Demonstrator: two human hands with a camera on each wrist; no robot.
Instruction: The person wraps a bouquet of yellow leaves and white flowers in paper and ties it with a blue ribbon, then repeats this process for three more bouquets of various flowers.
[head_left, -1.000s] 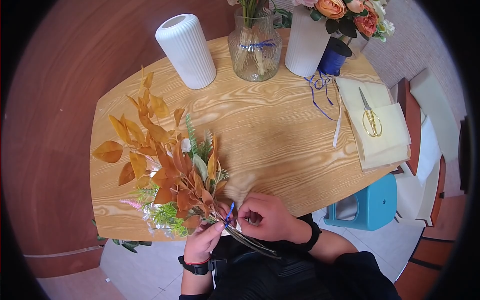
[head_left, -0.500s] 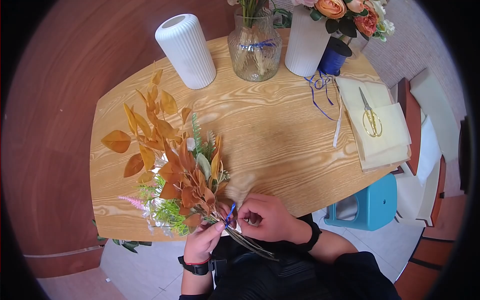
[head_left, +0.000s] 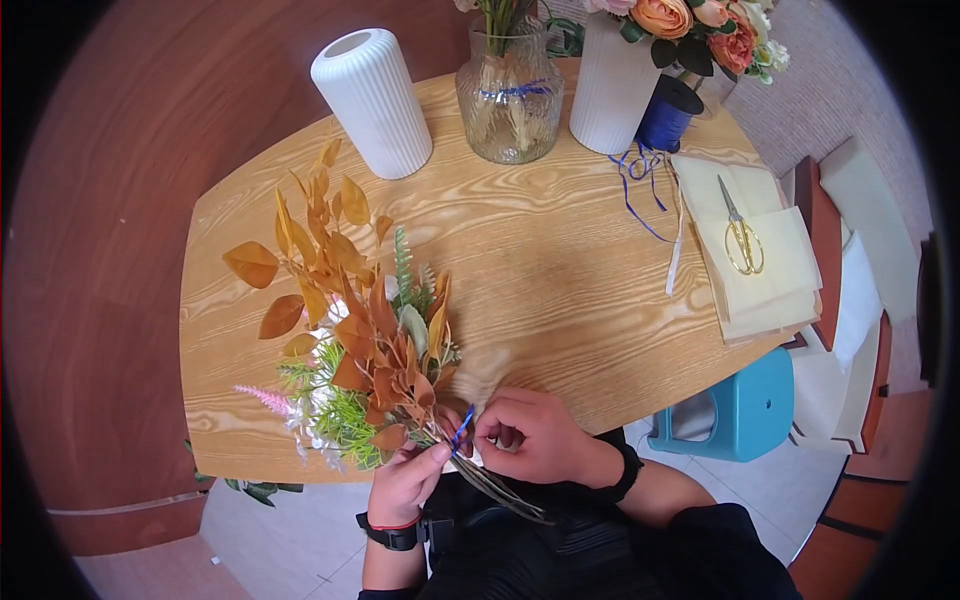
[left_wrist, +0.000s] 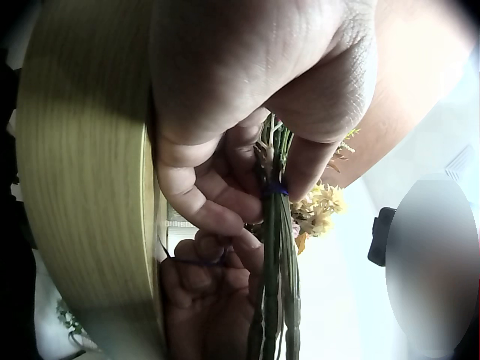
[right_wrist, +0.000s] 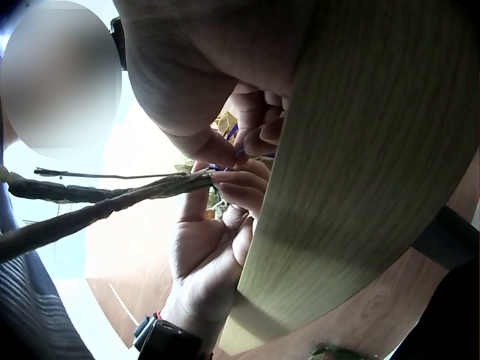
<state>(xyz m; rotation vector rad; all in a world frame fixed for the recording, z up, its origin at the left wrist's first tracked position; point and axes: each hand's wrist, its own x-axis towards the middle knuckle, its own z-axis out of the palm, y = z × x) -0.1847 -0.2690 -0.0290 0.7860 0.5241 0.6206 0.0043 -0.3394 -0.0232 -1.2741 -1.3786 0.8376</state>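
At the near table edge my left hand (head_left: 405, 480) grips a bouquet of artificial flowers (head_left: 385, 345) by its stems (head_left: 500, 492), just below the blooms. Orange leaves, green sprigs, white flowers and a pink spike fan out to the upper left. A thin blue ribbon (head_left: 463, 430) is wrapped around the stems; in the left wrist view the ribbon band (left_wrist: 277, 187) sits beside my left thumb. My right hand (head_left: 535, 435), close by, pinches the ribbon between thumb and curled fingers. In the right wrist view, the stems (right_wrist: 105, 195) stick out toward my body.
Along the back stand a white ribbed vase (head_left: 372, 105), a glass vase (head_left: 510, 110) with stems, another white vase (head_left: 612, 85) near roses, and a blue ribbon spool (head_left: 670, 112). Gold-handled scissors (head_left: 742, 240) lie on cream wrapping paper (head_left: 765, 290) at right. A blue stool (head_left: 745, 405) stands beyond.
The bouquet's leafy top first swung up and slightly left, then shifted right, while its stems turned a little in my left hand. Both hands stay nearly in place.
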